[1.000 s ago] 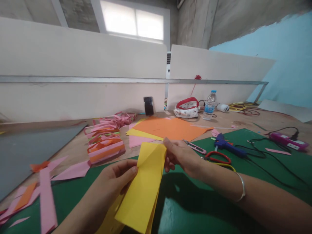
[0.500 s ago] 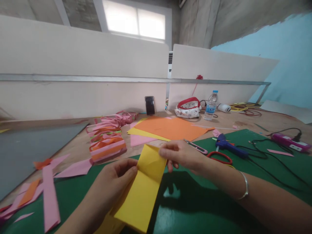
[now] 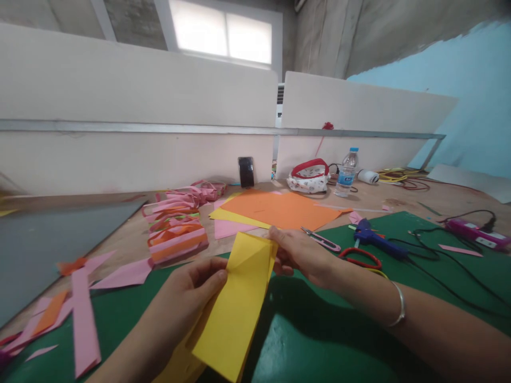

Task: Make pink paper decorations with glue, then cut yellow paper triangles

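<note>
My left hand (image 3: 187,298) pinches the near-left edge of the folded yellow paper (image 3: 235,308), thumb pressed flat on top and the other fingers tucked underneath, so the strip stays steady above the green cutting mat (image 3: 319,330). My right hand (image 3: 303,255) grips the far corner, thumb and fingertips closed on the layered edge, which seems to keep the folds lined up where a diagonal crease shows. The paper slopes from that far corner down toward me, lifted off the mat between both hands. Just right of my right hand lie small snips (image 3: 321,240) and red-handled scissors (image 3: 359,259), with a blue glue gun (image 3: 375,239) beyond them, its cord trailing right, all within easy reach. Farther off, orange sheets (image 3: 283,210) rest on yellow ones. To the left sits a bundle of pink and orange paper loops (image 3: 175,236), and pink strips (image 3: 83,319) lie scattered near the mat's left edge.
</note>
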### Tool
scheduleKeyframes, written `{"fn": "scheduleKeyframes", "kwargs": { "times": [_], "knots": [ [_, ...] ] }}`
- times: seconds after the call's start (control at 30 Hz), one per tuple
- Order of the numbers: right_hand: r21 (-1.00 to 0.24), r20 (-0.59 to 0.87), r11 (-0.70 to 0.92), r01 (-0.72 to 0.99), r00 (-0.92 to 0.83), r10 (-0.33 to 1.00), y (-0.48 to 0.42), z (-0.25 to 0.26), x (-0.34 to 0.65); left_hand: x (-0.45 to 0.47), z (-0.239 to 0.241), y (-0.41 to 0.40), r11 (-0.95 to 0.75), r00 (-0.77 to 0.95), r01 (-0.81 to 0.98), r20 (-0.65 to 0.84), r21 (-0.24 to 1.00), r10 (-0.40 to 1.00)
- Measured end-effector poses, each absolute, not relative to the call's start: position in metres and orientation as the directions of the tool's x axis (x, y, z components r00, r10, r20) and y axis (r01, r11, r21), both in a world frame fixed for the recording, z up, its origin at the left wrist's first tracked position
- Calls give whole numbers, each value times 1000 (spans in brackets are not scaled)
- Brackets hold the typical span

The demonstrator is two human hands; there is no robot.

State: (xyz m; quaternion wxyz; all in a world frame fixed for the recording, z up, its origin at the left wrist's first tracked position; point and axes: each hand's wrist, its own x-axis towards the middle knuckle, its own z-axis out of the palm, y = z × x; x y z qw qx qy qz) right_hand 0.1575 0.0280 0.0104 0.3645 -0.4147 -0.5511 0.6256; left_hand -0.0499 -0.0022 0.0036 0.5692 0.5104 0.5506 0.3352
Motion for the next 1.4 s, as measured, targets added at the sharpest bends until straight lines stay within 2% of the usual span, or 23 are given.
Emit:
{"fn": "scheduleKeyframes", "kwargs": {
  "times": [0.17,0.37,0.5,0.63,0.73,0.9,1.1,1.23,1.3,1.4],
  "knots": [
    [-996,-83,-70,48,-401,912,30,8,155,-48,7,-3,233,182,205,-271,951,945],
    [-997,-54,-27,69,-427,903,34,7,157,-48,4,-4,307,194,211,-347,928,917],
    [-999,-31,-20,29,-485,874,32,9,156,-51,1,-3,252,248,255,-315,934,916],
    [-997,-72,-48,67,-432,899,30,12,157,-51,-2,1,157,237,324,-240,933,941],
    [-990,-96,-41,136,-430,898,29,12,160,-50,-3,2,140,227,327,-222,935,948],
    [-951,-61,70,303,-402,913,27,8,159,-48,3,-2,176,219,281,-242,943,945],
    [-949,31,144,281,-372,928,26,9,156,-45,8,-5,211,219,280,-276,937,936],
    [-986,61,113,125,-363,930,23,11,154,-47,3,-3,248,161,251,-293,936,943],
    [-992,37,82,95,-401,916,20,11,152,-48,3,-2,257,124,217,-288,942,950],
    [-990,-47,24,141,-479,876,16,6,147,-48,5,-1,276,124,160,-296,948,947]
  ]
}}
